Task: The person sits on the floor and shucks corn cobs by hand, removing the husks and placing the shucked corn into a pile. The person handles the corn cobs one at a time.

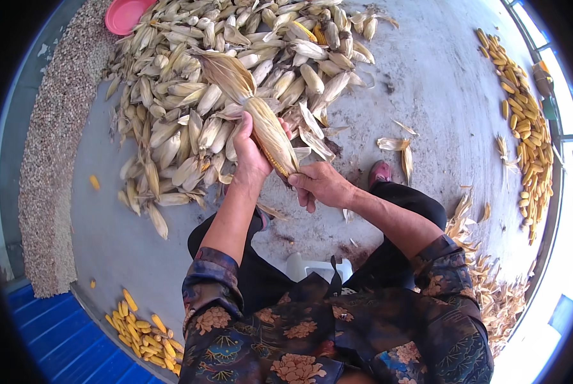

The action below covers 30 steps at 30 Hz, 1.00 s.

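Note:
An ear of corn (273, 134) lies tilted across my hands, with yellow kernels showing along its lower left side and dry husk over the rest. Its upper husk leaves (229, 74) are folded back and fan out beyond the far end. My left hand (255, 149) is wrapped around its middle from below. At the near tip, my right hand (322, 185) pinches the husk between thumb and fingers. Right behind the ear spreads a big heap of unhusked corn (186, 101).
A pink basin (126, 17) tops the heap. Husked ears lie in piles at the right (526, 125) and lower left (147, 338). Loose husks (497, 293) gather at lower right. A long bank of small pale pieces (51, 168) runs along the left. A light plastic stool (315, 269) is beneath me.

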### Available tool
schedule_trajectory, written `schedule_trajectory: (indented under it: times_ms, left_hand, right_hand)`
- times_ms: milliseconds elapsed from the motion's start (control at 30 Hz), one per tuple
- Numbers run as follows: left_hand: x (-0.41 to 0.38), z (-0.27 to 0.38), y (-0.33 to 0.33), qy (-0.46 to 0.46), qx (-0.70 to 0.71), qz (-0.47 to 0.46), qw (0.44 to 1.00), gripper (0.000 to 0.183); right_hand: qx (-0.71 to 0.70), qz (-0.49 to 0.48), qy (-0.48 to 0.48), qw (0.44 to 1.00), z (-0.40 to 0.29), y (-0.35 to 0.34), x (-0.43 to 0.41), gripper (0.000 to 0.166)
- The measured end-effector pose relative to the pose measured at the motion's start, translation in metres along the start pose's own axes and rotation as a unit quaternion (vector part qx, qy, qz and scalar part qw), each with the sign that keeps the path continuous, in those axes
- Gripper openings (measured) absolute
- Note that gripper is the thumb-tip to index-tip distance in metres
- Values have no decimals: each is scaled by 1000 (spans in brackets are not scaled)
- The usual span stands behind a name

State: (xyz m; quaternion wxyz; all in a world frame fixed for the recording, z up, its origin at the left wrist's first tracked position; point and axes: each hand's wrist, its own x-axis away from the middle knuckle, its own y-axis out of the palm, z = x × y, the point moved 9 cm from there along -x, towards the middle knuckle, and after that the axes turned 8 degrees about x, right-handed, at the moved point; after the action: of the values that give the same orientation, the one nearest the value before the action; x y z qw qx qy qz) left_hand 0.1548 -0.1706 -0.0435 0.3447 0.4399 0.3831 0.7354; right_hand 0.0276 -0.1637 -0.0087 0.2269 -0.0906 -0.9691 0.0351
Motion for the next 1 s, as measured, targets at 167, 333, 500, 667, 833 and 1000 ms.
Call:
schedule_trajectory:
  times_ms: [167, 333, 500, 667, 833, 1000]
  left_hand:
    - [3, -16, 4, -63, 2, -55, 996, 51]
    - [7, -16, 26, -70, 37, -139, 987, 52]
    - [14, -39, 22, -102, 9, -57, 993, 57]
    - [17, -37, 40, -75, -24, -88, 993, 75]
    - [22, -66, 48, -214, -24, -227, 950, 92]
    - [20, -58, 34, -185, -145, -147, 961, 85]
  right_hand:
    - [-132, -42, -26, 990, 1, 11, 6, 36]
    - [-195, 15, -10, 981, -4, -6, 9, 32]
    - [-321, 141, -36, 936, 7, -67, -3, 30]
    - [-282, 147, -82, 945, -10, -78, -1, 31]
    - [-321, 139, -98, 932, -11, -68, -5, 28]
    - [-354, 205, -97, 907, -1, -83, -5, 27]
